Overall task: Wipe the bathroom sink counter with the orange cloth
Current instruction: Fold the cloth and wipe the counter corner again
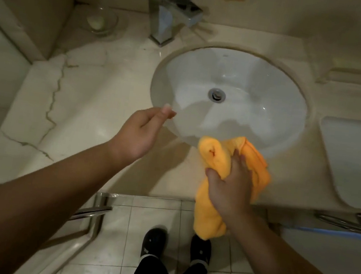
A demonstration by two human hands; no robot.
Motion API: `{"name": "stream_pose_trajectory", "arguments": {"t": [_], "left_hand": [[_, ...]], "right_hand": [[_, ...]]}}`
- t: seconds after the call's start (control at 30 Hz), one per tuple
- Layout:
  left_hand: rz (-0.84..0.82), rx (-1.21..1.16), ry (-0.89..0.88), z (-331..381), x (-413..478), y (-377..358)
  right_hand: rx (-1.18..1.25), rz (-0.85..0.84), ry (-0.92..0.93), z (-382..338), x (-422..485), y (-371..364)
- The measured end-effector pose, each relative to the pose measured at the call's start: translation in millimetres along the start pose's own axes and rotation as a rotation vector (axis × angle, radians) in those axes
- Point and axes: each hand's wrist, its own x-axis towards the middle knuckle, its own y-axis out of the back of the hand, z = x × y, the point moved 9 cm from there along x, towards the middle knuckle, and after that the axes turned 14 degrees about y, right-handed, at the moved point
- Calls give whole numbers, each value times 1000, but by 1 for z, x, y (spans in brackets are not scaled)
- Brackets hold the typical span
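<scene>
The orange cloth (pixel 217 158) is bunched up at the front edge of the marble counter (pixel 79 108), just below the white oval sink basin (pixel 232 93). Part of it hangs down over the counter's front edge. My right hand (pixel 230 188) lies on top of the cloth, thumb out to the left and fingers spread over the fabric. My left hand (pixel 141 131) hovers above the counter at the basin's front left rim. It holds nothing, and its fingers are loosely curled with the fingertips close to the thumb.
A chrome faucet (pixel 170 17) stands behind the basin. A glass soap dish (pixel 99 21) sits in the back left corner. A white toilet tank (pixel 357 159) adjoins the counter on the right. Metal rails (pixel 92 212) run below the front edge, above the tiled floor and my shoes.
</scene>
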Motion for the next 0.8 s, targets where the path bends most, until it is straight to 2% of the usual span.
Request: {"name": "stream_pose_trajectory", "arguments": {"t": [0.13, 0.4, 0.8], "left_hand": [[188, -64, 23, -39, -17, 69], [388, -211, 89, -87, -50, 165], [540, -261, 52, -95, -109, 216]], "right_hand": [[-58, -12, 59, -50, -7, -52], [-98, -190, 214, -143, -21, -143], [-113, -475, 487, -243, -46, -236]]}}
